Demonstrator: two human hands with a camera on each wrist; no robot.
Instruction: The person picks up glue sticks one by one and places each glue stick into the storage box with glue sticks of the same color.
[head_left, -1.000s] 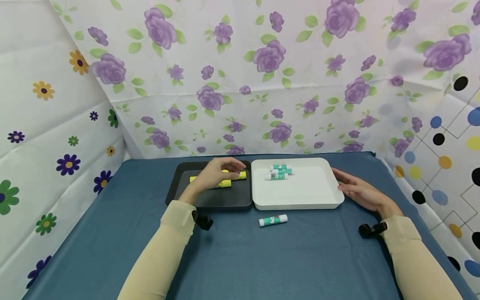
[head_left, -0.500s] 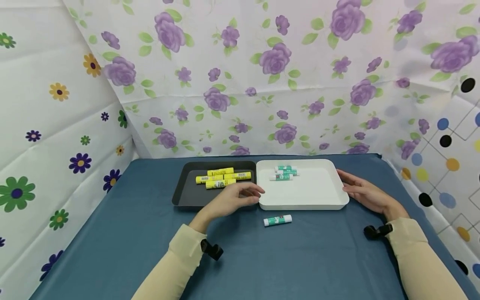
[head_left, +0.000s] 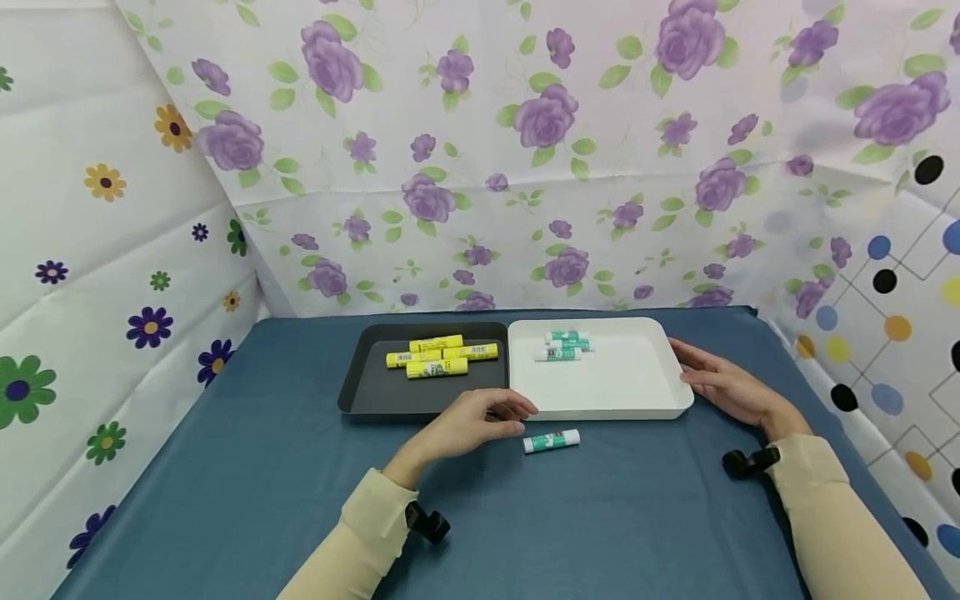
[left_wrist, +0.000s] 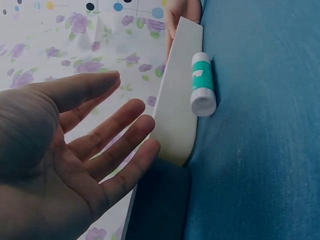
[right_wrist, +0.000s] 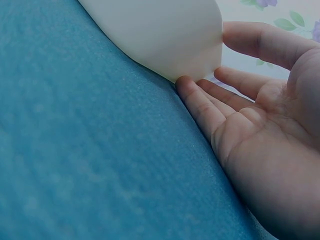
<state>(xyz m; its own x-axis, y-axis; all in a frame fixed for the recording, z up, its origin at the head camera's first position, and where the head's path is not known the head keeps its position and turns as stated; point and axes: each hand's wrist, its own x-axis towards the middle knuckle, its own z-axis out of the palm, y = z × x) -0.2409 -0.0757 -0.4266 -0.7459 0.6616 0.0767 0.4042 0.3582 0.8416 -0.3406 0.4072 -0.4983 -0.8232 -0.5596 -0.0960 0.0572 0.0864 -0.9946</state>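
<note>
My left hand (head_left: 480,421) is just off the front of the two trays, its fingers loosely bent with nothing in them. Right by its fingertips, a green-and-white glue stick (head_left: 552,442) lies on the blue cloth; the left wrist view shows this glue stick (left_wrist: 202,84) beside the tray wall. My right hand (head_left: 731,387) touches the right end of the white tray (head_left: 615,387), fingertips along its outer wall, as the right wrist view also shows. On that tray lie 3 smaller-looking green-and-white glue sticks (head_left: 558,355). Several yellow glue sticks (head_left: 437,368) are grouped on the black tray (head_left: 375,396).
The trays stand side by side near the back of a table covered with blue cloth (head_left: 600,525). A flowered curtain (head_left: 480,142) hangs behind, with patterned sheets at both sides. Each wrist wears a black camera mount (head_left: 427,522).
My left hand has moved from over the yellow glue sticks towards the front right, beside the loose green-and-white glue stick. The right hand keeps its place at the white tray.
</note>
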